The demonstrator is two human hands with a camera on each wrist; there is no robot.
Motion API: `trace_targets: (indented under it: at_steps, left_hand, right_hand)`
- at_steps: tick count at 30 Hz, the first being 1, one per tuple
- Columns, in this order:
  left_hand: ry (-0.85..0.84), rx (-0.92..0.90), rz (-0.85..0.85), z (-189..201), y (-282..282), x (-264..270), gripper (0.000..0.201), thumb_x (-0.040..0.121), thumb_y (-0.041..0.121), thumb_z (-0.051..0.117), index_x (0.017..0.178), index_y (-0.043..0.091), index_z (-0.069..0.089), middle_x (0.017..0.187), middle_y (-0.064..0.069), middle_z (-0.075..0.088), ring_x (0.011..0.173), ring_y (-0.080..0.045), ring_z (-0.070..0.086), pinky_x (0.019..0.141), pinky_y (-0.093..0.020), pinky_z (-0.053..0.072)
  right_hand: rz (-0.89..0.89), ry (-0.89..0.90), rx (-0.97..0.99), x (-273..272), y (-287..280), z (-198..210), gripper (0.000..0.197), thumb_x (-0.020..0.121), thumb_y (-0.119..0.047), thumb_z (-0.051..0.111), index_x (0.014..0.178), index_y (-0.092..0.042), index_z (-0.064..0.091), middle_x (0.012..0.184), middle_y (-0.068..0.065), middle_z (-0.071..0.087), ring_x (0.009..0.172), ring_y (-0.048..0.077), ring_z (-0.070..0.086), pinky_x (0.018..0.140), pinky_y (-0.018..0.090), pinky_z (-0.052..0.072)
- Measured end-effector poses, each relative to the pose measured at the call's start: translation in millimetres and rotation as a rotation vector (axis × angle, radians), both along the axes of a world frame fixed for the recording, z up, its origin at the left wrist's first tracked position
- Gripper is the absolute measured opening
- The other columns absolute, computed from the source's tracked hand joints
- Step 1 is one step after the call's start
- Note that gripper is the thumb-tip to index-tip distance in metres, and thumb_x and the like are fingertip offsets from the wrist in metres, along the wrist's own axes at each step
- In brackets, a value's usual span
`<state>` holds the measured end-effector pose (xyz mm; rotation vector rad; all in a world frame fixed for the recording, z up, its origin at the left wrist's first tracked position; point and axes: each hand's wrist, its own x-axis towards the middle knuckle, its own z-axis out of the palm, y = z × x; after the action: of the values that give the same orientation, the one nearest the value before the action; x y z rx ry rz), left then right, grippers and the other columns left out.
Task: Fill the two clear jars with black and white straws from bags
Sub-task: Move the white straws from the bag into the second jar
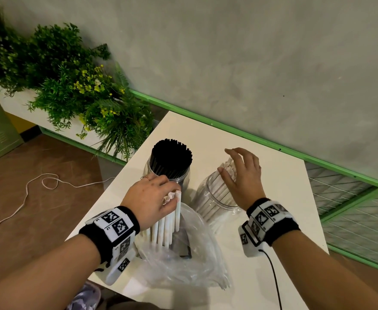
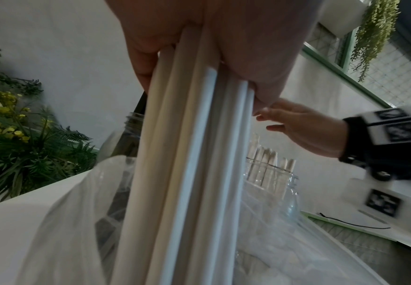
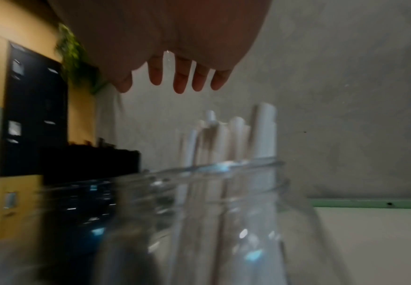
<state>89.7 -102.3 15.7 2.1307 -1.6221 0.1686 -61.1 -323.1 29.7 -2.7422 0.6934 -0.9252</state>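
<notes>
Left hand [image 1: 149, 201] grips a bundle of white paper straws [image 1: 166, 224] upright above the clear plastic bag [image 1: 183, 260]. Right hand [image 1: 243, 175], fingers spread, hovers over the clear plastic jar [image 1: 215, 198].

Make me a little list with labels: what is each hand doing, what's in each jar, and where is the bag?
left hand: the left hand holds a bunch of white straws upright, their lower ends in the plastic bag
right hand: the right hand is open above the white-straw jar, holding nothing
black-straw jar: the black-straw jar is packed with black straws
white-straw jar: the white-straw jar is partly filled with white straws
bag: clear, crumpled, on the table in front of both jars
</notes>
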Motion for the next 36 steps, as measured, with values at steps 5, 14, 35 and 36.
trace_targets:
  at_steps: [5, 14, 35, 36]
  left_hand:
    - [0.061, 0.036, -0.016, 0.0, 2.5, 3.3, 0.034, 0.086, 0.045, 0.04, 0.101, 0.027, 0.064, 0.086, 0.009, 0.064, 0.081, -0.022, 0.057, 0.075, -0.031, 0.045]
    - [0.14, 0.053, -0.046, 4.6, 7.2, -1.1, 0.045, 0.085, 0.057, 0.037, 0.116, 0.034, 0.06, 0.103, 0.011, 0.065, 0.096, -0.017, 0.056, 0.085, -0.03, 0.044]
    - [0.205, 0.111, -0.176, 10.6, 14.9, 5.6, 0.03, 0.09, 0.029, 0.057, 0.119, 0.027, 0.057, 0.119, 0.005, 0.062, 0.112, -0.017, 0.05, 0.096, -0.024, 0.03]
    - [0.205, 0.098, -0.174, 9.9, 14.3, 5.7, 0.026, 0.089, 0.029, 0.057, 0.116, 0.026, 0.058, 0.116, 0.005, 0.063, 0.109, -0.016, 0.051, 0.093, -0.023, 0.031]
  right_hand:
    - [0.33, 0.124, 0.244, -15.7, 73.6, -15.4, 0.055, 0.091, -0.05, 0.051, 0.136, -0.018, 0.044, 0.13, 0.001, 0.044, 0.119, 0.011, 0.042, 0.101, 0.027, 0.038]
    - [0.346, 0.068, 0.938, 14.4, 116.3, -43.2, 0.069, 0.081, -0.021, 0.076, 0.136, -0.033, 0.036, 0.128, -0.02, 0.051, 0.118, 0.0, 0.051, 0.097, 0.024, 0.045]
    - [0.095, -0.153, 0.943, 19.9, 132.3, -46.4, 0.035, 0.073, -0.022, 0.075, 0.105, -0.011, 0.063, 0.092, -0.001, 0.068, 0.084, 0.011, 0.064, 0.078, 0.025, 0.052]
    - [0.084, -0.186, 0.934, 20.3, 135.0, -47.5, 0.031, 0.076, -0.016, 0.073, 0.104, -0.011, 0.062, 0.091, 0.0, 0.067, 0.082, 0.012, 0.063, 0.077, 0.027, 0.052]
